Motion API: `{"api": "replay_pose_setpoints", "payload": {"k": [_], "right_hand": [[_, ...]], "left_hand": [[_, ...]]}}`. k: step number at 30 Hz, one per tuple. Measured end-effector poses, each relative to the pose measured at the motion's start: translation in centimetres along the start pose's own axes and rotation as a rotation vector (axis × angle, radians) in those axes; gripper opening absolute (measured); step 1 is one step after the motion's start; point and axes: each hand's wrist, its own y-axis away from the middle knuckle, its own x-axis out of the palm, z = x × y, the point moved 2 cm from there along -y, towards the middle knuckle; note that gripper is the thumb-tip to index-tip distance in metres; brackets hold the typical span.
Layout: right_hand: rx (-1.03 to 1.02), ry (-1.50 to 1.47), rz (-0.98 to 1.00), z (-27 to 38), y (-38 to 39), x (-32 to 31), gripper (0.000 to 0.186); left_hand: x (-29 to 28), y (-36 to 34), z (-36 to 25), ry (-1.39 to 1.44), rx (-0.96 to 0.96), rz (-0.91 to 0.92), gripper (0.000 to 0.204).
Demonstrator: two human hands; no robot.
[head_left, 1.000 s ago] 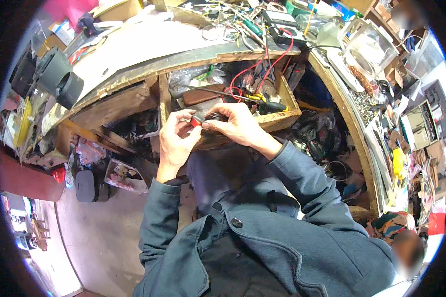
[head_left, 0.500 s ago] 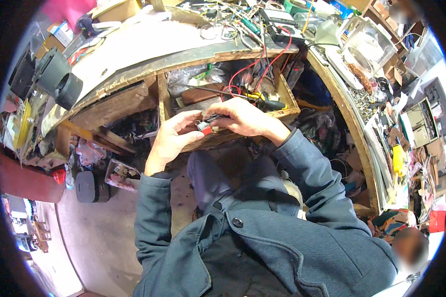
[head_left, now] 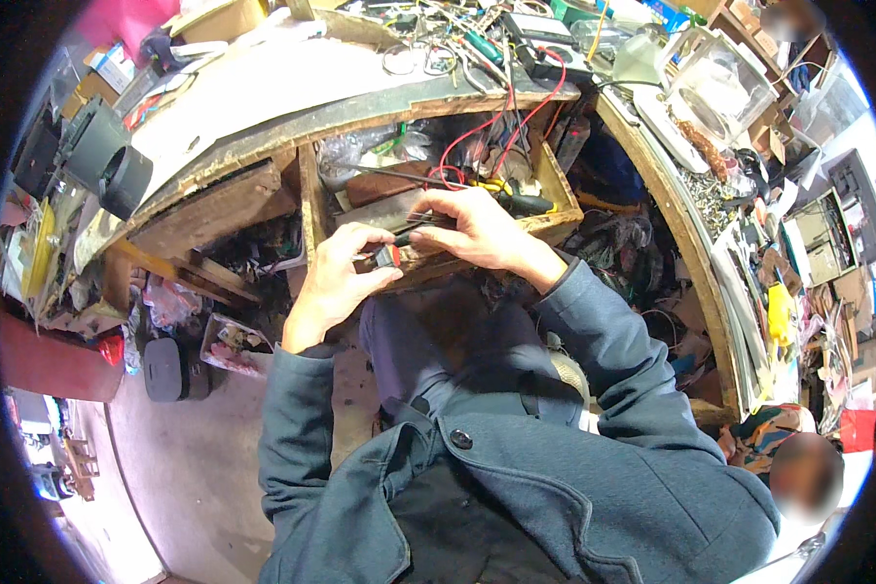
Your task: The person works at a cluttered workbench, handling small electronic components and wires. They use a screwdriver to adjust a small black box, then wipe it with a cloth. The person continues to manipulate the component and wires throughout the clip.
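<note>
Above the front of the open wooden drawer (head_left: 310, 209), both hands are close together. My left hand (head_left: 333, 280) is closed, pinching a small grey block with a red face (head_left: 388, 256) between thumb and fingers. From the right, my right hand (head_left: 477, 229) is closed around a thin dark piece (head_left: 405, 237) whose tip meets the block. The kind of both small things is too fine to tell. Below and behind my fingers, the drawer holds plastic bags (head_left: 355, 156), a brown block (head_left: 384, 185) and a tool with a yellow and black handle (head_left: 524, 202).
Red test leads (head_left: 448, 156) hang into the drawer from a black meter (head_left: 547, 44) on the bench. A white sheet (head_left: 234, 83) covers the bench's left part, beside a dark grey tube (head_left: 127, 180). At right, a side shelf (head_left: 642, 165) carries metal bits and clutter.
The small block has turned in my left hand, so its red face shows differently. My right fingers have shifted slightly, and the dark piece shows more clearly against the block. The view has moved a little.
</note>
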Motion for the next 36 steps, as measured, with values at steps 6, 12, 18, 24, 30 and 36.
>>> {"api": "replay_pose_setpoints", "payload": {"k": [6,12,18,24,30,36], "right_hand": [[-0.037,0.049,0.054,-0.1,0.8,-0.2,0.026],[-0.043,0.252,0.158,1.4,0.5,-0.4,0.03],[0.01,0.215,0.246,2.2,-0.7,0.1,0.031],[0.011,0.188,0.234,2.0,-1.5,0.1,0.033],[-0.137,0.357,0.2,2.7,-1.4,0.2,0.021],[-0.258,0.577,0.274,3.9,-1.5,0.1,0.019]], "left_hand": [[0.7,-0.2,-0.7,-0.035,0.043,-0.028,0.035],[1.1,-0.3,-0.9,-0.083,0.071,-0.084,0.034],[0.7,-0.4,-0.8,-0.043,0.034,-0.032,0.034],[0.6,-0.5,-0.6,-0.03,0.055,-0.025,0.034],[0.5,-0.5,-0.5,-0.024,0.048,-0.009,0.035],[0.1,-0.9,-0.2,0.021,0.087,0.033,0.041]]}}
